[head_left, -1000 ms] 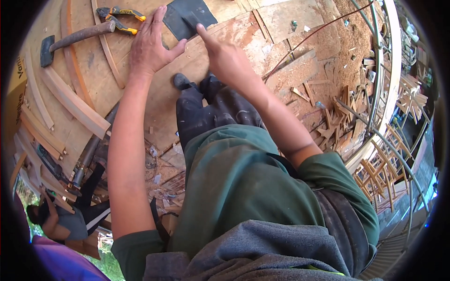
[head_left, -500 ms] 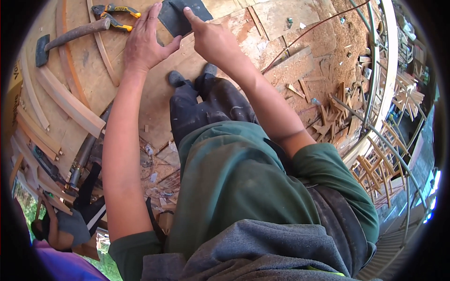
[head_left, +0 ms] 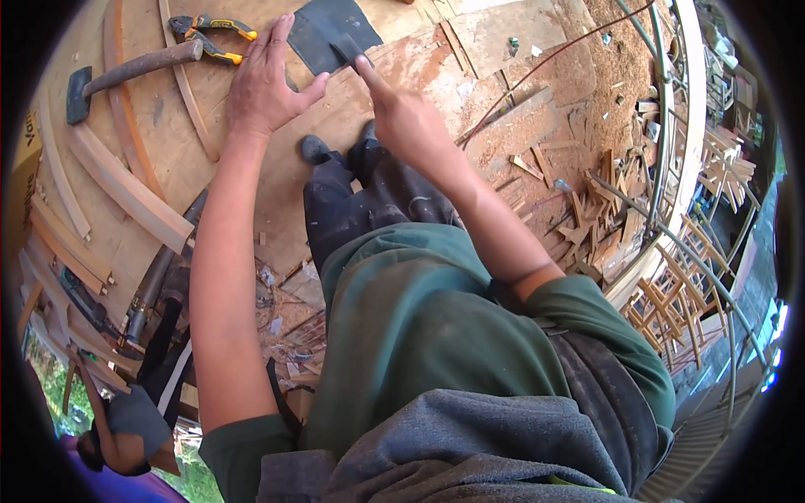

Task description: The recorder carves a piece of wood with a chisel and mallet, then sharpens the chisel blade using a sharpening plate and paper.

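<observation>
A dark grey, flexible-looking sheet (head_left: 323,27) lies on the wooden board at the top of the view. My left hand (head_left: 267,92) rests flat beside its left edge, fingers stretched out and thumb spread to the right. My right hand (head_left: 407,117) has its index finger extended at the sheet's near edge, while the other fingers are curled and partly hidden. A narrow dark strip shows at that fingertip; whether it is a shadow or an object I cannot tell. Pliers with yellow-and-black handles (head_left: 220,57) lie spread open left of my left hand.
A wooden-handled hammer (head_left: 147,65) lies at the far left, near curved wooden strips (head_left: 126,189). Sawdust and wood offcuts (head_left: 616,201) cover the right side. A red-brown cord (head_left: 549,63) crosses there. Another person (head_left: 134,427) is at the lower left.
My right hand has moved nearer to me and slightly right, its index finger going from the sheet's middle to its near edge. My left hand stays beside the sheet.
</observation>
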